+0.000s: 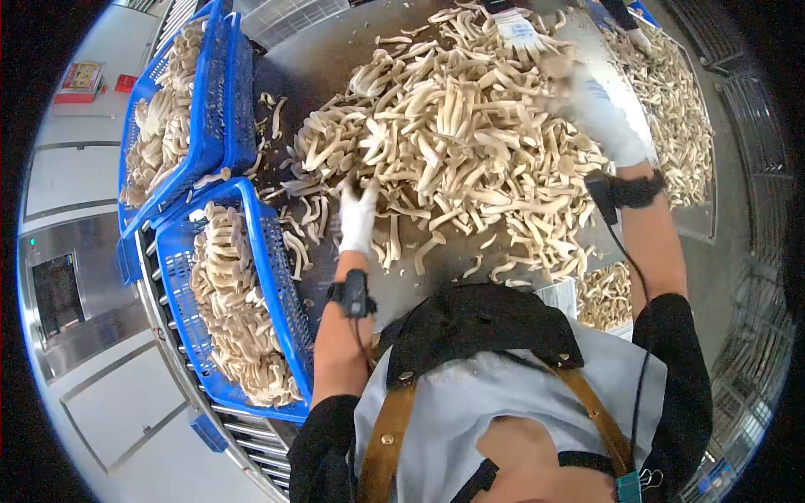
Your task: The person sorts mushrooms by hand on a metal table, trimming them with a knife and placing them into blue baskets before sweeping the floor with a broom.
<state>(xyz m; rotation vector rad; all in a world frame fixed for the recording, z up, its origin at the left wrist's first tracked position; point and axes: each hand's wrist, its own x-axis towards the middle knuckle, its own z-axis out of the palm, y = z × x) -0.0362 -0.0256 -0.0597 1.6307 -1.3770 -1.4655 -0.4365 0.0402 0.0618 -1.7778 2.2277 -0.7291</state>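
Note:
A large heap of pale, long-stemmed mushrooms point(453, 126) covers the metal table in front of me. My left hand point(358, 220), in a white glove, is at the heap's near left edge, its fingers apart and slightly blurred at the tips; no mushroom shows clearly in it. Over the right side of the heap is my right hand point(602, 126), also gloved. Motion smears its fingers, so I cannot make out whether it holds anything. Loose mushrooms point(429, 251) lie on the table between my left hand and my body.
Two blue crates with mushrooms, one nearer point(283, 293) and one farther point(214, 101), stand at the left by a roller conveyor point(172, 335). Across the heap is another person's gloved hand point(517, 33). More mushrooms point(679, 126) lie at the right and in a container point(605, 295) by my apron.

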